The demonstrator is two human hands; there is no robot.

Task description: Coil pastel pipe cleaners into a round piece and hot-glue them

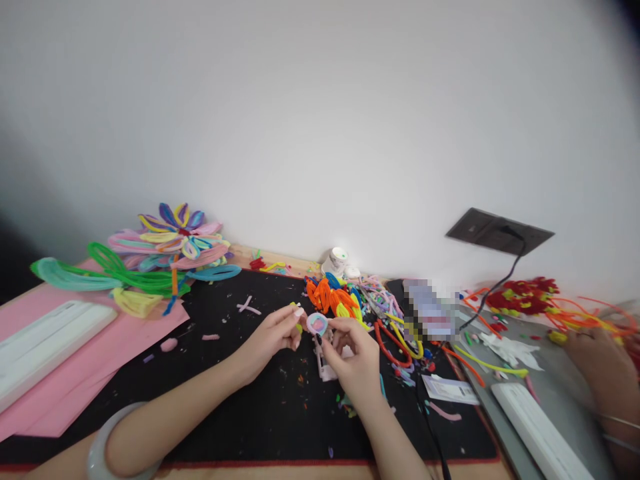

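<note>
My right hand (pixel 354 357) pinches a small round pink and light-blue piece (pixel 317 325) between thumb and fingers, above the black mat. My left hand (pixel 271 339) is just left of it, thumb and fingers pressed together; what they hold, if anything, is too small to tell. A bit of yellow shows at its fingertips. Under my right hand lies a pale pinkish object (pixel 325 365), partly covered by the fingers. Behind both hands are looped orange pipe cleaners (pixel 323 293) and a heap of pastel scraps (pixel 385 300).
A pipe-cleaner flower (pixel 184 233) with green leaves stands left on pink sheets (pixel 65 393) beside a white case (pixel 50 350). A paper cup (pixel 336 261) is by the wall. Right are a blurred-out phone (pixel 431 310), a black cable (pixel 493 297) and another person's hand (pixel 593 360).
</note>
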